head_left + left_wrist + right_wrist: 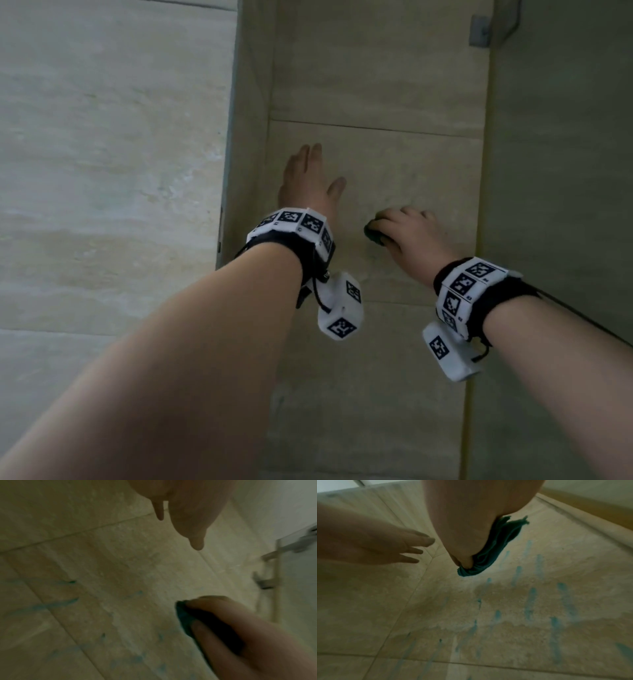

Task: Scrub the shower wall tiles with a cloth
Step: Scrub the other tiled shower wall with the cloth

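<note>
Teal cloth (pixel 489 551) bunched lengthwise under gripping right-hand fingers (pixel 407 219); left-hand fingers (pixel 308 161) straight, empty

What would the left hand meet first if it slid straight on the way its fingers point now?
Probably only more wall tile: the left hand points up the wall, and the way looks free as far as the head view shows.

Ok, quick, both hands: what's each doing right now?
Left hand: open, fingers straight, holding nothing.
Right hand: gripping the green cloth against the wall tile.
</note>
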